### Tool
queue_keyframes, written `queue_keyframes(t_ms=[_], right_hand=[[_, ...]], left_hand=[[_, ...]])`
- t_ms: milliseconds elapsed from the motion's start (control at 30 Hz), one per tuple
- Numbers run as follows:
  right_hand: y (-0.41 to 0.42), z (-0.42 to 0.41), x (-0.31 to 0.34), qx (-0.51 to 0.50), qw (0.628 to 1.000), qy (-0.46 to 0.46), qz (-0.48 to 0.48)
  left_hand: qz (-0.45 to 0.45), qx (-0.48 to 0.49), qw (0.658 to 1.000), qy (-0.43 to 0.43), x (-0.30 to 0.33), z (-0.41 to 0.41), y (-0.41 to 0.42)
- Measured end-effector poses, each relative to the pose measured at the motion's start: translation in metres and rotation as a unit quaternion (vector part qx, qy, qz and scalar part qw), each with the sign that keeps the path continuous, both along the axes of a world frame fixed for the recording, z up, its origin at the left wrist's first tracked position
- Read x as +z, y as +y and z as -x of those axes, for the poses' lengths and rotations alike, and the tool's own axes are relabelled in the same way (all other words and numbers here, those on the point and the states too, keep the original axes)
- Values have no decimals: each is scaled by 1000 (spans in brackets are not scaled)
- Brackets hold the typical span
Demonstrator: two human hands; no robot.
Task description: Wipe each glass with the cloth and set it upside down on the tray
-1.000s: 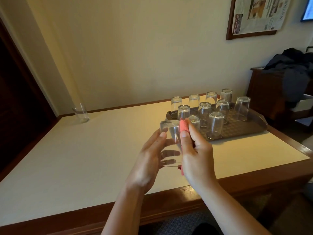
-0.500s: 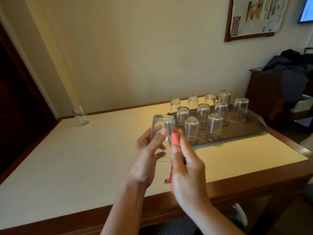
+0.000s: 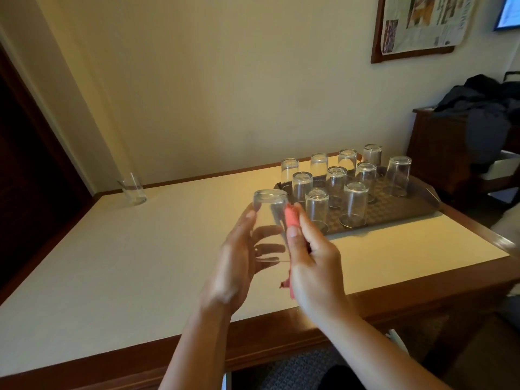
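Note:
My left hand (image 3: 239, 263) holds a clear glass (image 3: 270, 218) upside down above the table, thumb on its near side and fingers round the far side. My right hand (image 3: 312, 263) pinches a red cloth (image 3: 291, 219) against the glass's right side; the cloth's tail hangs below the palm. A brown tray (image 3: 405, 212) at the table's back right carries several clear glasses (image 3: 356, 202), all upside down. One more glass (image 3: 133, 188) stands upright at the table's far left corner.
The white table top (image 3: 140, 263) has a dark wooden rim. A dark cabinet (image 3: 441, 147) piled with clothes stands right of the table. A framed newspaper (image 3: 422, 21) hangs on the wall.
Both hands and the glass have drifted left, away from the tray. The cloth stays pressed on the glass's right side, and the view has shifted slightly.

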State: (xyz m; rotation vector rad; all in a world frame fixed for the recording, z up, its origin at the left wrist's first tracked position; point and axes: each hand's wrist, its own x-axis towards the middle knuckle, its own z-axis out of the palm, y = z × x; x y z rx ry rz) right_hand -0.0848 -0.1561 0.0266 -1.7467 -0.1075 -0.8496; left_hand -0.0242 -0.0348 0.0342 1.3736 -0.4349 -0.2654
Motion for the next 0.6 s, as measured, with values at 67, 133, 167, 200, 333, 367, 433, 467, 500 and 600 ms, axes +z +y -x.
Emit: queue_keyframes(t_ms=[67,133,167,200,333,367,433,467,500,600], right_hand=[[-5,-3,6,2,1000,10,-26],[3,3,4,18,999,10,-40],[9,9,0,24,999,1,-29],[15,14,-3,23,1000,-11,-6],[4,3,-3,13,999,23,-19],[-2,-4,2,4,999,31,-37],[-6,-8,5,-5,998,37,-56],[-2,-4,5,0,998,32,-57],[4,2,1,12,999,21,-44],[20,19,-7,29,999,-18,19]], left_hand=[[-1,-13,1000,-16,-1,1,2],[18,26,999,-22,1,0,2],[15,60,998,-27,1,-1,1],[4,89,996,-33,1,-2,0],[-5,51,999,-4,-4,3,-5],[-6,31,999,9,-5,4,-5],[-3,28,1000,3,-7,4,-4],[7,41,999,-4,-5,4,-4],[19,60,998,-13,-4,3,-4],[29,100,995,-13,-6,0,-3]])
